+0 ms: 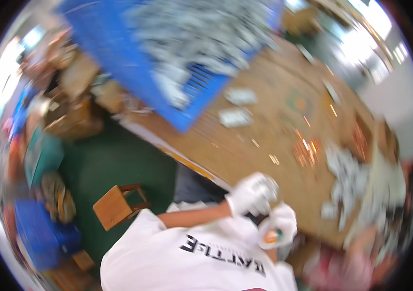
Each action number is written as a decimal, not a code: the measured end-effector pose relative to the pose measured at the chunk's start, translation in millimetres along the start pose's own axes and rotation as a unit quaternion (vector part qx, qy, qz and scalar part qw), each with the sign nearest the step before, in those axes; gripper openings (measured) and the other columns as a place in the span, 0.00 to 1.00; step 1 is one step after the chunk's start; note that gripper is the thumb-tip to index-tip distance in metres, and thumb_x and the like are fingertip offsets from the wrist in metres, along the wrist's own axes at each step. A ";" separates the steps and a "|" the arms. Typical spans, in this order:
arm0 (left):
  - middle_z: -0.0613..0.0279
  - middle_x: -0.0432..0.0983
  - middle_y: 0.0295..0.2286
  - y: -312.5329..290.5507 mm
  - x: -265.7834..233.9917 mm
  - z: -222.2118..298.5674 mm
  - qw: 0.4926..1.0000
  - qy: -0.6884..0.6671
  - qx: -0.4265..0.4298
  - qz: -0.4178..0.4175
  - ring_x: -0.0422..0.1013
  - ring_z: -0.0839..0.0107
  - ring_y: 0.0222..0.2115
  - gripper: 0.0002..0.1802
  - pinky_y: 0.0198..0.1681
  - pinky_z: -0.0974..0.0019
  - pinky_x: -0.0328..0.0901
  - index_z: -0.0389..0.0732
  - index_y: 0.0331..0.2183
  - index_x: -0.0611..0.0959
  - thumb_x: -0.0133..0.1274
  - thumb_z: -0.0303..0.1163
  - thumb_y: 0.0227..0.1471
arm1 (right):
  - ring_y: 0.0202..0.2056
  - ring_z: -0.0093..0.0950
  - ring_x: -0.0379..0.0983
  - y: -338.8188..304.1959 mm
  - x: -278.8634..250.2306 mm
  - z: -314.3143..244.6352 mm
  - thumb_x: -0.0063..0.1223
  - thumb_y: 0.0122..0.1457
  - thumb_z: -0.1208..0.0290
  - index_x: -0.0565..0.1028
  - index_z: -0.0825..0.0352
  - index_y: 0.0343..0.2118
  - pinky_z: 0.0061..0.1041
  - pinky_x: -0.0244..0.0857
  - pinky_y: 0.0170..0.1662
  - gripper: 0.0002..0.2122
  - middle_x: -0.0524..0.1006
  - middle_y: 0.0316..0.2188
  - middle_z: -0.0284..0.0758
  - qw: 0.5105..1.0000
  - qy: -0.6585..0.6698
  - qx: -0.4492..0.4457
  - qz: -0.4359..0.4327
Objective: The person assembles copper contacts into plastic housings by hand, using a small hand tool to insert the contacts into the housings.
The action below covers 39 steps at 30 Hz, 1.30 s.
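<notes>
My left hand (254, 195), in a white glove, is closed with its fingers curled, just off the table's near edge. Close beside it, my right hand (280, 225), also white-gloved, is curled inward, with an orange and green patch near its wrist. A dark spot shows between the two hands; blur hides whatever they hold. Beyond them on the brown tabletop (245, 150) lies a loose heap of thin copper-coloured strips (307, 150), with a few strays around it. Two pale rectangular pieces (235, 117) rest nearer the blue crate.
A big blue crate (182, 121) full of pale grey pieces stands on the table's far left. More pale pieces (344, 177) are piled at the right, near another person (344, 264) in pink. A wooden stool (113, 207) and blue bin (41, 235) stand on the green floor.
</notes>
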State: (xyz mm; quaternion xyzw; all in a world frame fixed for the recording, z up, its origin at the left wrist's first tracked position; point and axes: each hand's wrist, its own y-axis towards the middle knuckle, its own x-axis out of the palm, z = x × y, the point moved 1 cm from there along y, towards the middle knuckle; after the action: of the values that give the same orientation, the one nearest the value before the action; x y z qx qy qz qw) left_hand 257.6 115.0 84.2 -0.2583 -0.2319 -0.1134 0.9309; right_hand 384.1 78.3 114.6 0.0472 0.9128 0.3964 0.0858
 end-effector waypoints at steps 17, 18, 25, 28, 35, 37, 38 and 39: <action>0.51 0.78 0.30 -24.2 12.7 0.9 0.980 0.173 0.091 -0.034 0.73 0.72 0.27 0.11 0.33 0.68 0.70 0.34 0.41 0.72 0.37 0.23 0.58 | 0.16 0.28 0.60 14.3 -2.4 -22.4 0.35 0.19 0.65 0.64 0.60 0.15 0.27 0.50 0.16 0.13 0.61 0.16 0.29 0.954 0.096 -0.137 -0.248; 0.51 0.78 0.30 -25.8 14.2 3.3 0.980 0.172 0.091 -0.033 0.73 0.72 0.27 0.11 0.33 0.68 0.70 0.34 0.41 0.72 0.37 0.23 0.58 | 0.16 0.28 0.60 14.1 -1.9 -22.6 0.35 0.19 0.65 0.64 0.60 0.15 0.27 0.50 0.16 0.13 0.61 0.16 0.29 0.954 0.097 -0.137 -0.249; 0.55 0.80 0.29 -34.3 13.9 7.6 0.960 0.251 0.115 -0.037 0.78 0.71 0.30 0.12 0.35 0.71 0.69 0.35 0.41 0.76 0.41 0.20 0.55 | 0.16 0.28 0.60 21.9 -7.8 -26.8 0.42 0.21 0.64 0.63 0.60 0.13 0.29 0.52 0.17 0.10 0.61 0.15 0.30 0.955 0.079 -0.108 -0.264; 0.55 0.80 0.28 -40.6 16.9 15.0 0.954 0.275 0.115 -0.043 0.78 0.71 0.29 0.12 0.33 0.71 0.69 0.35 0.40 0.76 0.41 0.20 0.55 | 0.15 0.28 0.58 26.4 -5.4 -28.3 0.35 0.22 0.68 0.61 0.60 0.12 0.26 0.51 0.17 0.07 0.60 0.14 0.29 0.960 0.115 -0.103 -0.235; 0.54 0.79 0.27 -38.3 11.0 4.6 0.942 0.317 0.110 -0.026 0.77 0.69 0.27 0.12 0.31 0.71 0.69 0.36 0.39 0.77 0.42 0.19 0.53 | 0.17 0.31 0.62 19.6 -9.4 -26.3 0.45 0.24 0.64 0.63 0.60 0.12 0.31 0.55 0.18 0.08 0.63 0.16 0.31 0.960 0.117 -0.089 -0.240; 0.54 0.79 0.27 -37.8 11.2 5.8 0.937 0.320 0.133 -0.038 0.77 0.69 0.27 0.12 0.32 0.71 0.69 0.35 0.39 0.76 0.42 0.19 0.53 | 0.17 0.31 0.61 20.8 -8.0 -24.8 0.44 0.24 0.64 0.63 0.60 0.12 0.30 0.55 0.18 0.08 0.63 0.16 0.31 0.956 0.114 -0.095 -0.253; 0.54 0.79 0.28 -37.8 11.6 6.7 0.933 0.321 0.157 -0.051 0.77 0.69 0.28 0.12 0.32 0.71 0.69 0.35 0.39 0.76 0.42 0.19 0.53 | 0.17 0.31 0.61 22.2 -7.1 -25.3 0.44 0.24 0.64 0.62 0.60 0.11 0.29 0.54 0.18 0.09 0.64 0.16 0.30 0.952 0.111 -0.100 -0.269; 0.54 0.79 0.28 -37.0 11.4 6.6 0.933 0.320 0.157 -0.051 0.77 0.69 0.28 0.12 0.32 0.71 0.69 0.35 0.39 0.76 0.42 0.19 0.53 | 0.17 0.31 0.61 24.3 -6.5 -26.6 0.44 0.24 0.64 0.62 0.60 0.11 0.29 0.54 0.18 0.09 0.64 0.16 0.30 0.952 0.111 -0.099 -0.269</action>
State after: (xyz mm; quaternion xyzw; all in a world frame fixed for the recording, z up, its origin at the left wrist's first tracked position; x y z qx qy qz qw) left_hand 252.8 86.3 110.6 -0.0471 0.0507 -0.1999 0.9774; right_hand 385.8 74.9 151.1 -0.2531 0.8514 0.4501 0.0918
